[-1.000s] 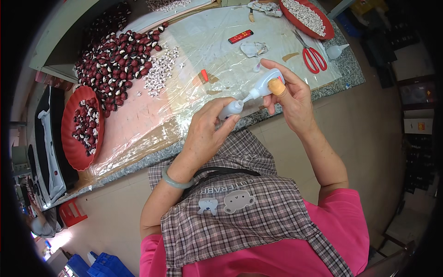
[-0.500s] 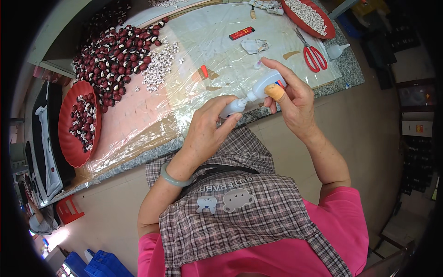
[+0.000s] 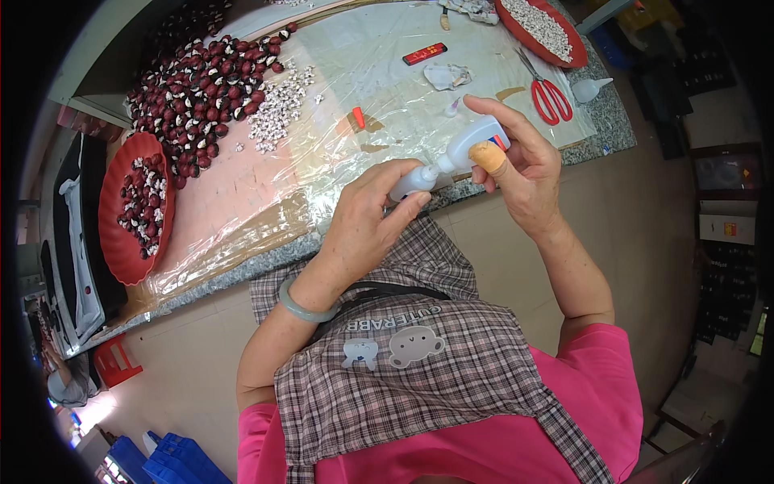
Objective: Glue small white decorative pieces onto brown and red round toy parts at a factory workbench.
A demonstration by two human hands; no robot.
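Observation:
Between finger and thumb, my left hand [image 3: 375,211] grips a small white squeeze bottle [image 3: 409,186] at the table's front edge. My right hand [image 3: 520,173] is closed around a larger pale glue bottle [image 3: 476,139] and tilts it down to the left. The two bottle mouths meet, the right one over the left. A tan finger cover [image 3: 488,156] wraps my right thumb. Just beyond my right fingers stands a small clear nozzle cap [image 3: 453,108]. An orange-red cap [image 3: 359,118] lies on the plastic sheet farther left.
Dark red and white beads [image 3: 218,89] are heaped at the back left, beside small white pieces [image 3: 278,113]. A red dish [image 3: 109,234] stands left, another red dish [image 3: 574,50] back right. Red-handled scissors [image 3: 552,101], a nozzle bottle [image 3: 588,89] and a red box [image 3: 425,54] lie on the table.
Both hands and bottles have shifted slightly to the right in the picture. The bottle mouths remain together, with the right bottle still tilted.

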